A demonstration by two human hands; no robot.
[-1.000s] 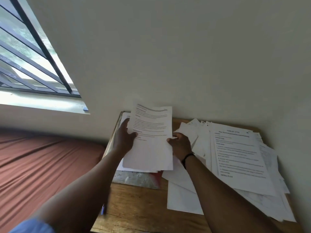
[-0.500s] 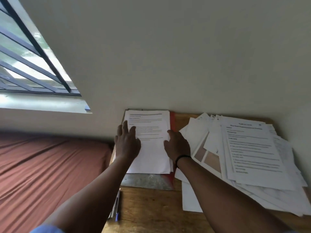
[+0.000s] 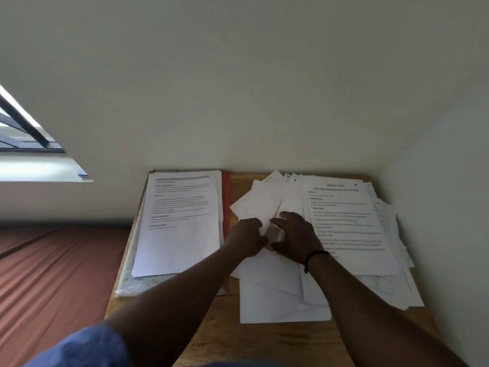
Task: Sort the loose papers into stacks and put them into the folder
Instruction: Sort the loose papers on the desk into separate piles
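I see both hands low over the loose papers on the wooden tabletop; the left hand has its fingers curled onto the edge of a blank white sheet, and the right hand arches just beside it, fingers bent, thumb toward the left hand; between the two hands a small folded or lifted flap of paper shows, though I cannot tell which fingers actually pinch it; the right wrist wears a dark band. Left of the left fingers lies the sorted stack, squared, printed page on top, resting on the open folder, whose red spine runs between that stack and the hands. To the right of the right fingers the loose pile spreads toward the wall, a printed sheet uppermost. Further left of the tabletop I see a reddish-brown bed cover and a barred window.
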